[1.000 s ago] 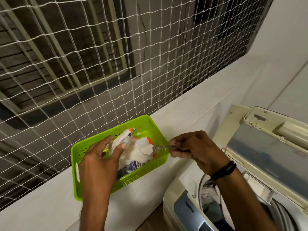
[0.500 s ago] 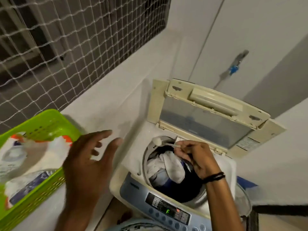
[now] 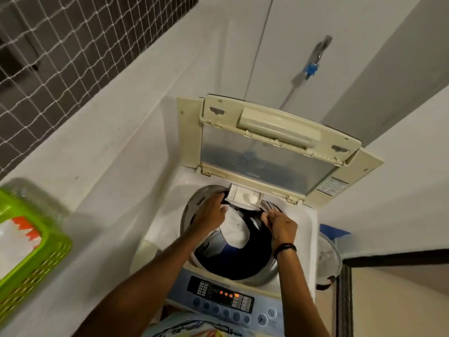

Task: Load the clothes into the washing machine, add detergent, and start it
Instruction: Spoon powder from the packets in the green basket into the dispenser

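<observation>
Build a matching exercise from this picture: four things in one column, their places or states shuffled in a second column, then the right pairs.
1. lid
2. green basket
3. clothes
4. detergent drawer

A. inside the drum
B. on the ledge, far left
C. raised open
D. pulled out at the back, holding white powder

Pairs: 1-C, 2-B, 3-A, 4-D
</observation>
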The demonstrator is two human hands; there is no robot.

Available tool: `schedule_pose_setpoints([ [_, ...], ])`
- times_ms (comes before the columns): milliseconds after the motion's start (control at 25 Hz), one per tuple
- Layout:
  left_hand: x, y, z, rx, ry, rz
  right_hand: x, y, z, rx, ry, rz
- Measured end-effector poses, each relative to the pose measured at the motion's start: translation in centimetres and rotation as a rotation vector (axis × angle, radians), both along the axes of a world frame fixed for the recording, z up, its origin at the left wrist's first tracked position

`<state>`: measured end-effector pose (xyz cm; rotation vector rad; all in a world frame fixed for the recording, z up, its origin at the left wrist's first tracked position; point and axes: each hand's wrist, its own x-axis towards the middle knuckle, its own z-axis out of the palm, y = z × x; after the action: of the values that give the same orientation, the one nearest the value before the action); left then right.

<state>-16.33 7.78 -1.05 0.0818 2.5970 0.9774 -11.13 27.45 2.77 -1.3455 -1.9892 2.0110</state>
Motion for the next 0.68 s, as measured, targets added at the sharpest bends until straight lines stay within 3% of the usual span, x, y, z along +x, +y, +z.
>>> schedule_pose_setpoints([
  [80, -0.8, 1.1, -1.8, -0.024, -0.087, -0.058, -0.8, -0.7, -2.2, 0.064, 0.014, 0.008],
  [240, -1.4, 2.6, -2.6, -0.056, -0.153, -0.111, -1.4, -2.3, -4.3, 0.537, 0.024, 0.310],
  [360, -1.6, 2.7, -3.1, -0.047, -0.165, -0.122, -1.1, -3.2, -5.0, 0.717, 0.094, 0.457],
  [560, -1.6, 2.2, -3.6, -0.047, -0.153, -0.134, -0.7, -3.6, -5.1, 0.769, 0.179, 0.518],
  [680, -1.6, 2.1, -3.1, -0.051, -0.143, -0.137, -0.6, -4.2, -4.6, 0.810, 0.134, 0.439],
])
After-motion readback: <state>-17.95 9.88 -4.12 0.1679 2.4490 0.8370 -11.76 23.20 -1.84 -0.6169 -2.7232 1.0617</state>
